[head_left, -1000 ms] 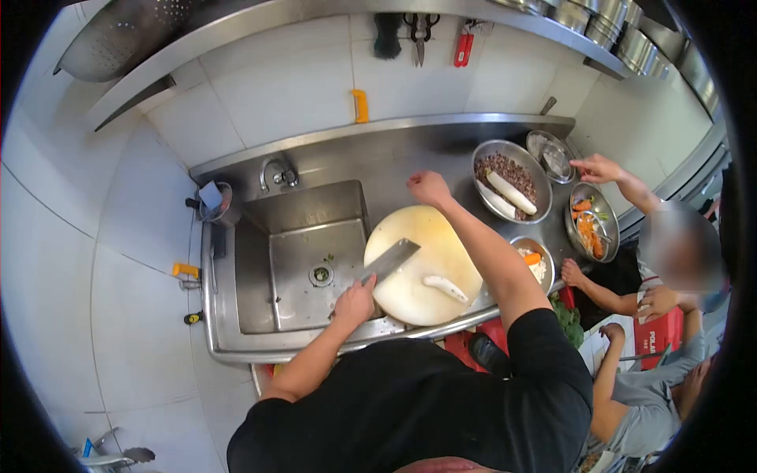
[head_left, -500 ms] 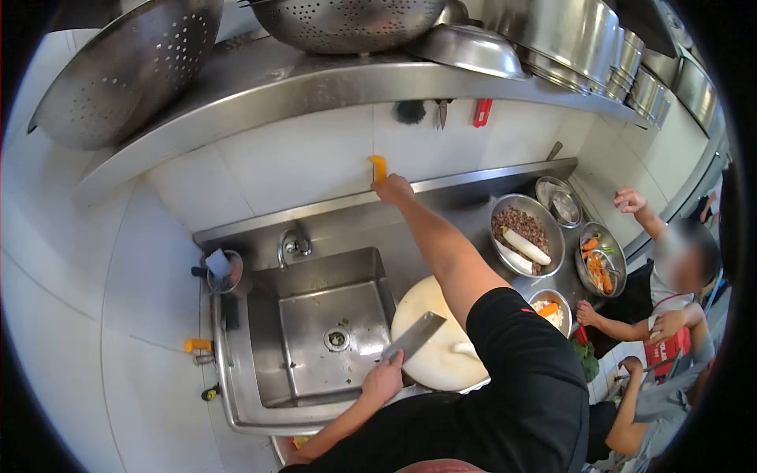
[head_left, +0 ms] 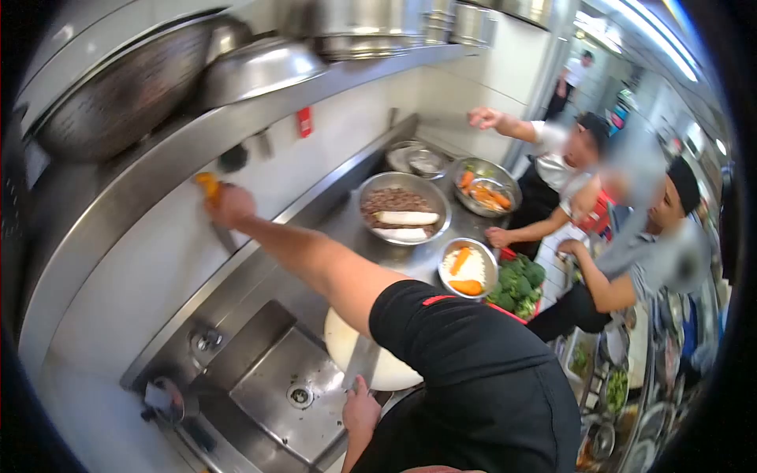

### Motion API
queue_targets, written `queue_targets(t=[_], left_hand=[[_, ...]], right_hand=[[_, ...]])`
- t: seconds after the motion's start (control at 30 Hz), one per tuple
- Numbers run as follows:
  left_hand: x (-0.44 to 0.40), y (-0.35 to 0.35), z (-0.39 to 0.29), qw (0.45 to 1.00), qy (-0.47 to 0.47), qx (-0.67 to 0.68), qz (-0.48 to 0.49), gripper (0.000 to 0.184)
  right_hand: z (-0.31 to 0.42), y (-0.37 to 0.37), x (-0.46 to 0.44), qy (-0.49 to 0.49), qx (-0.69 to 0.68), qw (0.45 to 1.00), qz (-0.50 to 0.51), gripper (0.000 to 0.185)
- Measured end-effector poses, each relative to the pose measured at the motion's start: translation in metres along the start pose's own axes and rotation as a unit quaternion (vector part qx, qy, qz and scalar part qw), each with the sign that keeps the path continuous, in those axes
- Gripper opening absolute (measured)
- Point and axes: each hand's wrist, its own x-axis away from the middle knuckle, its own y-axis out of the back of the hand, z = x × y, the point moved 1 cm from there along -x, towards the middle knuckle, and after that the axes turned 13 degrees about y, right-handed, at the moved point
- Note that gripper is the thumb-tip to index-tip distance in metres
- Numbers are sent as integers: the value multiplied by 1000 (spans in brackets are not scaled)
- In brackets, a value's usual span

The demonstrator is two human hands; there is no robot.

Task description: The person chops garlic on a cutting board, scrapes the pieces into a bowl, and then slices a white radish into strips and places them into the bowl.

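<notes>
My left hand (head_left: pixel 361 410) is closed around the handle of a cleaver (head_left: pixel 363 361), low at the sink's right side. The wide grey blade points up and overlaps the round white cutting board (head_left: pixel 341 335). Stretched out to the back wall, my right hand (head_left: pixel 230 206) grips an orange-handled tool (head_left: pixel 208 188). Its orange end sticks out above my fingers, and a grey blade-like strip shows below them; blur hides the exact kind. My right arm and sleeve cover part of the board.
The sink (head_left: pixel 276 378) lies left of the board. Along the counter stand bowls with white radishes (head_left: pixel 406 217), carrots (head_left: pixel 467 287) and peelings (head_left: pixel 489 197). Broccoli (head_left: pixel 516 284) is at the right, near two co-workers. A steel shelf (head_left: pixel 236 126) carrying colanders and pots overhangs the counter.
The view has swung right, bringing more of the co-workers and the broccoli into sight. Both hands still hold their tools. The cleaver blade now points more steeply upward.
</notes>
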Motion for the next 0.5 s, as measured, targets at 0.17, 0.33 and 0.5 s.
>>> queue_targets(t=[0.17,0.33,0.5], left_hand=[[6,4,-6,1000,5,-26,-15,64],[3,-6,-4,998,-2,-32,-62,67],[4,-14,-4,993,-12,-47,-103,68]], right_hand=[[49,84,17,174,-141,965,-137,37],[20,161,55,69,-351,929,-98,31],[-84,221,97,-131,-353,921,-100,34]])
